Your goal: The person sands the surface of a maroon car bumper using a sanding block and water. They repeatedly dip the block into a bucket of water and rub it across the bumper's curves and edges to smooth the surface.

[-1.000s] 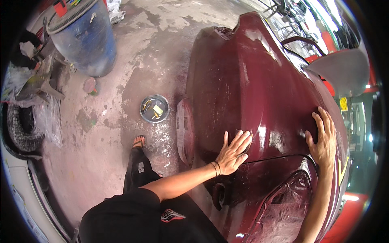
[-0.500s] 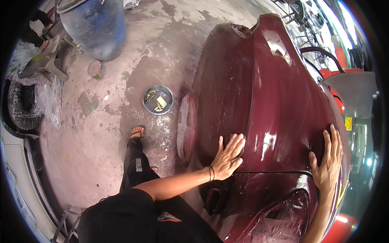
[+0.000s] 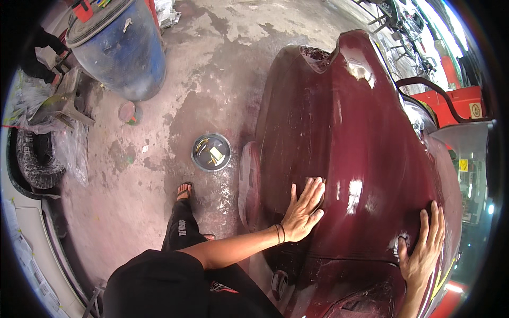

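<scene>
A dark red car body [image 3: 371, 159], wet and glossy with pale smears, fills the right half. My left hand [image 3: 302, 214] lies on its side panel beside a lengthwise crease, palm down with fingers stretched out. Whether something thin lies under that palm cannot be made out. Farther right, my right hand [image 3: 424, 249] rests flat near the upper edge of the same panel, thumb apart from the fingers. A panel seam and a door handle [image 3: 279, 285] show nearer to me.
On the floor left of the car stands a round pan [image 3: 229, 159] with a yellowish block and small strips inside. Beyond are a small can [image 3: 127, 113] and a blue drum [image 3: 122, 53]. A tyre [image 3: 34, 164] and plastic sheeting lie far left, where another person's legs [image 3: 40, 58] show.
The view has tilted, so the surroundings sit lower in the picture. My left hand has slid forward along the panel, farther from the seam. My right hand stays flat on the car body.
</scene>
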A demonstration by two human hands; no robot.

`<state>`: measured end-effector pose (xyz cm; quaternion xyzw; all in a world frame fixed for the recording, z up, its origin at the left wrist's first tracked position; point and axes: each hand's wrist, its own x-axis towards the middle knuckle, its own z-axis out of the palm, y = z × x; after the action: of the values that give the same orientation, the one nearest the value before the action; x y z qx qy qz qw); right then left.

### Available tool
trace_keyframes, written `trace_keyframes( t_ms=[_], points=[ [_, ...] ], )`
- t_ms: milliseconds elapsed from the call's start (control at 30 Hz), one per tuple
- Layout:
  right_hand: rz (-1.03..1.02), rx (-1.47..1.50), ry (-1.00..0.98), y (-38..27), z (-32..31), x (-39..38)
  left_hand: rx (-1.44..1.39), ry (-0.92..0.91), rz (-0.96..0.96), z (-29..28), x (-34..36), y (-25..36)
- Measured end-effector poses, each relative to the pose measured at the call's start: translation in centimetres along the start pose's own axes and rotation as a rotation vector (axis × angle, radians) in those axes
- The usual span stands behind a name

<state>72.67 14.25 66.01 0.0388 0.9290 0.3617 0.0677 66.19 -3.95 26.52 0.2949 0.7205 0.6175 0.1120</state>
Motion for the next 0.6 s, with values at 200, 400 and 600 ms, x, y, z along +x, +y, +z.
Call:
trace_keyframes(
  t_ms=[200, 400, 600],
  points=[
    [-0.026, 0.008, 0.005, 0.4, -0.1, 1.6, 0.042, 0.179, 0.031, -12.9, 28.8, -5.5],
    [-0.007, 0.032, -0.031, -0.1, -0.1, 1.7, 0.087, 0.073, 0.077, -9.0, 20.9, -3.3],
    [-0.008, 0.027, -0.050, 0.3, 0.4, 0.8, 0.165, -0.006, 0.099, -8.7, 19.3, -1.1]
  ],
)
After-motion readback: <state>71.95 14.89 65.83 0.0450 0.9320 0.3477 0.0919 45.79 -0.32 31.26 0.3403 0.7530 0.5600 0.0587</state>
